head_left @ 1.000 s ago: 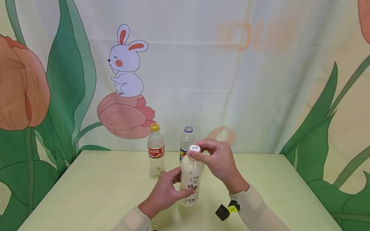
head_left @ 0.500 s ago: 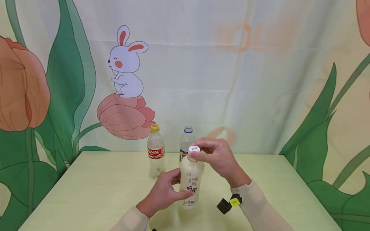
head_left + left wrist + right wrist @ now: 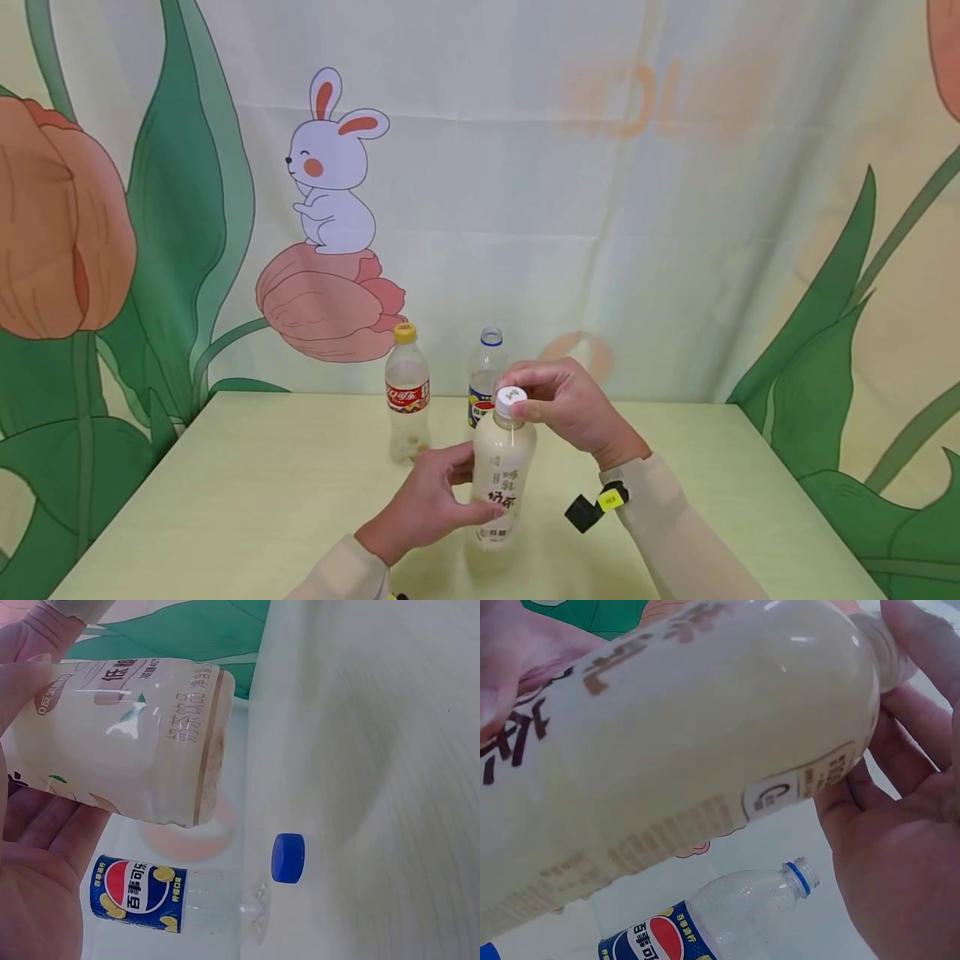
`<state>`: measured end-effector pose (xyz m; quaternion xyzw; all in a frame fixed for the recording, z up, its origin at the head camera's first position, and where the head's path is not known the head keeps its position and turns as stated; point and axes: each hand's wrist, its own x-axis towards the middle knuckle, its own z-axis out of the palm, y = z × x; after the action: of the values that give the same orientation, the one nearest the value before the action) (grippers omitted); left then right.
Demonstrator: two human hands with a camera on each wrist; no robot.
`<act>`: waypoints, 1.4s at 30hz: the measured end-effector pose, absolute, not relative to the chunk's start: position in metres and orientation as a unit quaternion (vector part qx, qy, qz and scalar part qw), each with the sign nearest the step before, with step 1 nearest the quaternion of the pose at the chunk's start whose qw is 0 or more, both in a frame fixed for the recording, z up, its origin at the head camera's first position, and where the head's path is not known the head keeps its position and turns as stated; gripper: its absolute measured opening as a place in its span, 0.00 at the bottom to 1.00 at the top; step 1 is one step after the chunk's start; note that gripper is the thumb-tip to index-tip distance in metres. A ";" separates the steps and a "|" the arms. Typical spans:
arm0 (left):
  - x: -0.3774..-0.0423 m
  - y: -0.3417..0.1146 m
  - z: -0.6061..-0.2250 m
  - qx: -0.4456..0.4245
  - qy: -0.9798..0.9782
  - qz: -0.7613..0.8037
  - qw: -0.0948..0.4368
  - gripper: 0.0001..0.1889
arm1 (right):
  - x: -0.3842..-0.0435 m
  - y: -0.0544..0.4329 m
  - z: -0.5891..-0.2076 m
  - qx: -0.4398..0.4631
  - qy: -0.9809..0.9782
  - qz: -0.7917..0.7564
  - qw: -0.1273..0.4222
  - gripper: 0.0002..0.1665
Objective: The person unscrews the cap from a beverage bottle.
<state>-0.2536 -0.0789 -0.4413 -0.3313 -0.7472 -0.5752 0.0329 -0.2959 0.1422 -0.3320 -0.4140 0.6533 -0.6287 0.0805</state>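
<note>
A milk tea bottle (image 3: 502, 454) of creamy colour, with dark lettering, is held upright in front of me. My left hand (image 3: 427, 504) grips its lower body, thumb across the front. The left wrist view shows the bottle's base raised off the table. At the top, my right hand (image 3: 573, 412) pinches the white cap (image 3: 512, 397) between thumb and fingers. From the right wrist, that hand curls round the bottle's neck (image 3: 881, 649), and its fingertips are partly hidden behind it.
Behind the held bottle stands an uncapped Pepsi bottle (image 3: 489, 362) with a blue neck ring. A blue cap (image 3: 288, 858) lies on the table (image 3: 262, 483) near it. Left of that is a red-labelled cola bottle (image 3: 407, 392) with a yellow cap. A printed curtain (image 3: 480, 208) hangs behind.
The lettering on the white cap has turned as the right fingers shifted their pinch. The bottle has come slightly lower in the head view. The left hand keeps its grip.
</note>
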 end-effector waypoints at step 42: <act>-0.252 -0.077 -0.436 -0.295 -0.761 -0.572 0.079 0.28 | -0.255 0.123 -0.320 -0.299 0.777 -0.529 -0.164 0.07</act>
<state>-0.2517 -0.0769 -0.4365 -0.2951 -0.7614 -0.5718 0.0791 -0.2552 0.1228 -0.3196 -0.2990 0.7774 -0.5285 -0.1638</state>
